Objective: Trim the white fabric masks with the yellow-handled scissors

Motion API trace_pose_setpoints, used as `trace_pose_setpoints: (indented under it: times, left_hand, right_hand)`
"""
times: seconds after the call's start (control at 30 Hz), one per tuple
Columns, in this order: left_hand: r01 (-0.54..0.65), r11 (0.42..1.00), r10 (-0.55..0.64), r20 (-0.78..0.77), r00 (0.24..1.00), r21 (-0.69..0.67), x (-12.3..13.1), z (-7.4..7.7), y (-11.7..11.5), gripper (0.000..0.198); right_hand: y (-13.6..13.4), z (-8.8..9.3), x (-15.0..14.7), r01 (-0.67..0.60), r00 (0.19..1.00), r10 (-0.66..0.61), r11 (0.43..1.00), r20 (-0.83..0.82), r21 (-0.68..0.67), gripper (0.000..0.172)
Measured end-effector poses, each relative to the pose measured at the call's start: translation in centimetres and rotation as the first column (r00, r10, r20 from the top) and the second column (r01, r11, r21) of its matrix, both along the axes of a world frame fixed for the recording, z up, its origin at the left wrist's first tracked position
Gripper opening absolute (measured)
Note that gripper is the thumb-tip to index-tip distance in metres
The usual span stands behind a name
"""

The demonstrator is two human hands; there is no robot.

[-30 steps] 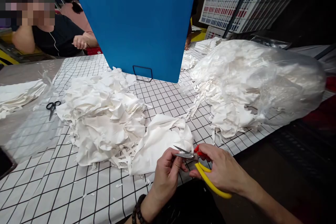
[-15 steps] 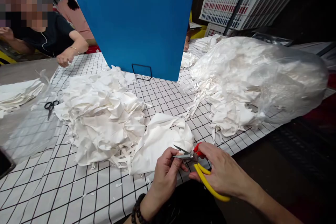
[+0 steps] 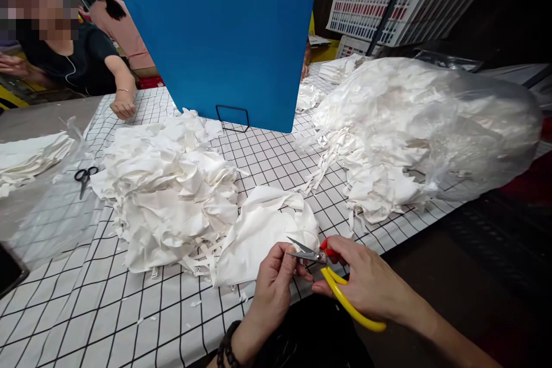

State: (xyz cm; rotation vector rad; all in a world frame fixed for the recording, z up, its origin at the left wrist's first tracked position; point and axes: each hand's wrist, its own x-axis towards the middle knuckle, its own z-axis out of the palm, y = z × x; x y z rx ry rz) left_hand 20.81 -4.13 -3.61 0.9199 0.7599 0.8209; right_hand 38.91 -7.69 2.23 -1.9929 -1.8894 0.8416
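My right hand [image 3: 364, 276] is closed around the scissors [image 3: 317, 256], which have one red and one yellow handle. Their blades stand apart and point left, over the fingertips of my left hand [image 3: 276, 282]. The left thumb and fingers are pinched on the near edge of a white cloth piece [image 3: 259, 230] at the table's front edge. Exactly what part of the cloth lies between the blades is hidden by the fingers. A large heap of white cloth pieces [image 3: 172, 184] lies left of this piece.
A blue board [image 3: 224, 40] stands on the checked tablecloth [image 3: 267, 161] in a black wire stand. At right lies a clear plastic bag [image 3: 483, 126] of white pieces. Black scissors [image 3: 84, 178] rest at left. A co-worker [image 3: 95, 57] sits beyond, near white crates [image 3: 379, 6].
The scissors and my hands have shifted very slightly, with the yellow handle a little further right. The co-worker's hand has moved down and toward the table. The cloth stays put.
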Motion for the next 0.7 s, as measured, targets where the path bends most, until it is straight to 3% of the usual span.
trace_pose_setpoints:
  times: [0.23,0.33,0.43,0.6,0.7]
  left_hand:
    - [0.009,0.986,0.009,-0.108,0.994,0.165,-0.3,0.3,-0.4,0.02]
    - [0.021,0.972,0.027,-0.196,0.98,0.234,-0.4,0.7,-0.4,0.022]
    - [0.009,0.977,0.04,-0.225,0.974,0.212,-0.4,0.8,-0.4,0.024]
    - [-0.037,0.987,0.07,-0.207,0.976,0.16,-0.2,0.3,-0.4,0.024]
    - [-0.039,0.982,0.078,-0.207,0.975,0.183,-0.2,0.2,-0.5,0.024]
  right_hand:
    - [-0.1,0.1,0.1,-0.008,0.994,0.001,0.998,0.113,0.056,0.032]
    - [0.3,0.2,0.8,0.071,0.98,-0.085,0.994,0.178,0.084,0.032]
    - [0.5,0.6,1.5,0.139,0.964,-0.156,0.986,0.215,0.093,0.037]
    - [0.0,0.9,1.2,0.009,0.982,-0.018,0.999,0.19,0.049,0.038]
    - [0.2,0.5,1.3,0.06,0.962,-0.075,0.996,0.263,0.065,0.035]
